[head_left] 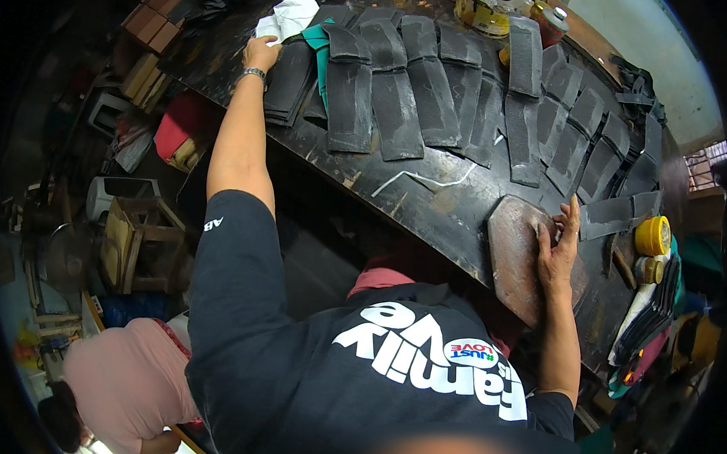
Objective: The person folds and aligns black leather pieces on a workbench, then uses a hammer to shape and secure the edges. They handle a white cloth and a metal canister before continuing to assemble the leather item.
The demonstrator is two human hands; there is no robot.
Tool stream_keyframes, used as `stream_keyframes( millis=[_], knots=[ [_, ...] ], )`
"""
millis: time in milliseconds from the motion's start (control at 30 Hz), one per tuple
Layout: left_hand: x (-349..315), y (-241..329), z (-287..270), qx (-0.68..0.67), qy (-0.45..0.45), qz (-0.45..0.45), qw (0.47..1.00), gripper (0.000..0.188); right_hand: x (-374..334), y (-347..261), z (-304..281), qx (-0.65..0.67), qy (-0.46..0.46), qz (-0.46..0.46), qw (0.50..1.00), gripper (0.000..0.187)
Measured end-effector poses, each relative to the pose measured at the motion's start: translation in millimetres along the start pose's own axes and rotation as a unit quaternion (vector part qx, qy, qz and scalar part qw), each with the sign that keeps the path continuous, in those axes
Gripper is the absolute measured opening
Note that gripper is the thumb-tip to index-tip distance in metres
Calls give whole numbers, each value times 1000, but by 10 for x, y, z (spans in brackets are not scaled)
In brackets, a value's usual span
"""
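Observation:
At the far left of the table, my left hand (261,54) has its fingers curled at the lower edge of a crumpled white sheet (293,16), paper or cloth. Just below it lies a stack of flat black pieces (288,84), with a teal piece (322,77) beside them. My right hand (558,251) is over a worn brown slab (513,252) with cut corners, its fingers apart and holding nothing. Dusty black strips (399,116) lie in overlapping rows across the table. A thin white cord (421,179) lies in front of them.
The dark table (341,166) slants down to the right. Yellow tub (652,235), small jar (649,270) and layered sheets (644,317) stand at the right edge. A yellow can (483,13) and red container (553,24) are at the back. Behind me to the left are another person (134,379) and a wooden stool (143,243).

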State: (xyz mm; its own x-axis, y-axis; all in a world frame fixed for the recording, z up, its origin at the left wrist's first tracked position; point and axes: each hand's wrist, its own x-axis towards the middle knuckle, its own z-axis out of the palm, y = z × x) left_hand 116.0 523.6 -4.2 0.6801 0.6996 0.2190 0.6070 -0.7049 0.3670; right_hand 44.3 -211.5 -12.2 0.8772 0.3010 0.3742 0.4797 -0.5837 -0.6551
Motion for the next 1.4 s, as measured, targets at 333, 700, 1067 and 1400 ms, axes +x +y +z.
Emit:
stream_keyframes(
  millis=[333,700,1067,1400],
  knots=[
    [442,-251,349,133,-41,66,988,45,49,-48,38,-74,8,26,997,83],
    [433,-750,-191,-5,184,-187,965,57,73,-75,51,-94,-1,44,995,80],
    [-1613,751,-1952,-590,-138,166,778,36,129,-203,35,-42,66,-55,995,88],
    [-3766,2822,-731,-673,-608,68,415,51,-76,-704,-87,522,22,27,852,100]
  ],
)
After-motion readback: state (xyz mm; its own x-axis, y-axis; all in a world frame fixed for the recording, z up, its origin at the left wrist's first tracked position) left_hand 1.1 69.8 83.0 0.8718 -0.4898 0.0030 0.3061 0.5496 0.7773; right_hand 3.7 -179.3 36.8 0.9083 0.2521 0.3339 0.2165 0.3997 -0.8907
